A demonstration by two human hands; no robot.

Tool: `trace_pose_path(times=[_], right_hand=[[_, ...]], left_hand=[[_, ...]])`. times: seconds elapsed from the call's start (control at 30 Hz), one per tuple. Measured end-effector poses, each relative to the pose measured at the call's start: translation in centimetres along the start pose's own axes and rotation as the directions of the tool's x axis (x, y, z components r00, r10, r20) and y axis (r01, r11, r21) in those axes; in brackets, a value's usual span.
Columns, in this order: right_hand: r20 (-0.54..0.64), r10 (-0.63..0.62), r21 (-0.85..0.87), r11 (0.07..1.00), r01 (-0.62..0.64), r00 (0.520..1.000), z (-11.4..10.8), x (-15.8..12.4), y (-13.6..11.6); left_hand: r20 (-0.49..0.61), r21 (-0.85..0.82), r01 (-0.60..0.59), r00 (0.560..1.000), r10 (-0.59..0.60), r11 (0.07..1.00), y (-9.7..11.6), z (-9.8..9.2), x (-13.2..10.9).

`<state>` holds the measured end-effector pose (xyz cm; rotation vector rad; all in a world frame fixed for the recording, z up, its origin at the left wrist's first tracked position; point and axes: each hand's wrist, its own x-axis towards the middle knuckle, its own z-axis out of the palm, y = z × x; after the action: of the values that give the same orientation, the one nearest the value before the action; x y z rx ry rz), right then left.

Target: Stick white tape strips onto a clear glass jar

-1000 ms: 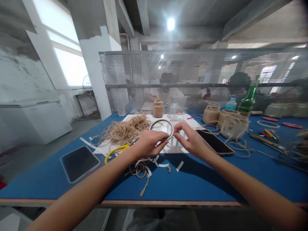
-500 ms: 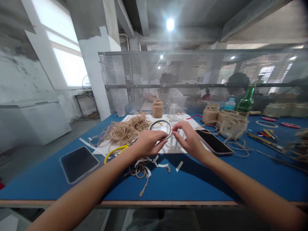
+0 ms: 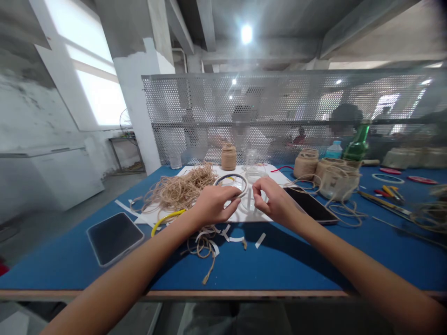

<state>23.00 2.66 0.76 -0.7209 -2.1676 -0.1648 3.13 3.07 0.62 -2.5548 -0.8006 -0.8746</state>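
Your left hand [image 3: 214, 203] holds a thin hoop [image 3: 230, 175] up on edge over a white board [image 3: 256, 217].
Your left fingers [image 3: 230, 202] are closed on the hoop's lower rim, and that grip seems to be what keeps it standing rather than lying flat. Your right hand [image 3: 275, 202] is just beside the hoop, not clearly touching it; its right fingers [image 3: 260, 186] are curled, and you cannot tell whether they pinch anything. A heap of jute twine [image 3: 178, 193] and a yellow tube [image 3: 166, 219] lie left, a smartphone [image 3: 309, 204] right, on the blue desk [image 3: 279, 265].
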Motion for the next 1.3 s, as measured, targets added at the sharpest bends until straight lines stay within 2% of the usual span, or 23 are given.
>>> trace_pose_path(times=[0.27, 0.47, 0.63, 0.73, 0.83, 0.97, 1.07, 1.2, 1.3], right_hand=[[0.019, 0.012, 0.056, 0.998, -0.013, 1.000, 0.1, -0.3, -0.4], [-0.044, -0.005, -0.043, 0.999, 0.003, 0.999, 0.2, -0.3, -0.4], [0.002, -0.006, 0.015, 1.000, 0.006, 1.000, -0.2, -0.3, -0.4], [0.048, 0.054, 0.101, 0.993, -0.058, 0.997, -0.4, -0.2, -0.5], [0.099, 0.163, 0.216, 0.959, -0.181, 0.982, -0.5, -0.1, -0.6], [0.152, 0.305, 0.424, 0.839, -0.341, 0.940, -0.4, -0.1, -0.4], [0.212, 0.383, 0.585, 0.687, -0.430, 0.899, -0.3, -0.1, 0.2], [0.328, 0.403, 0.767, 0.415, -0.490, 0.855, -0.2, 0.2, 0.9], [0.405, 0.405, 0.834, 0.204, -0.513, 0.820, -0.2, 0.4, 0.7]], left_hand=[[-0.008, 0.054, 0.045, 0.999, -0.045, 0.997, -0.2, -0.1, 0.0], [0.006, 0.068, 0.024, 1.000, -0.024, 0.997, -0.1, -0.1, -0.1], [-0.007, 0.071, 0.031, 1.000, -0.030, 0.997, -0.4, 0.0, -0.2], [-0.014, 0.077, 0.047, 0.999, -0.047, 0.996, -0.5, 0.1, -0.2], [0.000, 0.043, 0.097, 0.995, -0.097, 0.994, -0.2, 0.0, -0.1], [0.092, -0.169, 0.244, 0.968, -0.232, 0.955, 0.4, -0.8, 0.4], [0.211, -0.334, 0.305, 0.946, -0.245, 0.892, 0.7, -1.6, 0.8], [0.263, -0.315, 0.345, 0.927, -0.268, 0.884, 0.5, -1.8, 1.0], [0.269, -0.289, 0.341, 0.926, -0.266, 0.894, 0.1, -1.8, 1.0]])
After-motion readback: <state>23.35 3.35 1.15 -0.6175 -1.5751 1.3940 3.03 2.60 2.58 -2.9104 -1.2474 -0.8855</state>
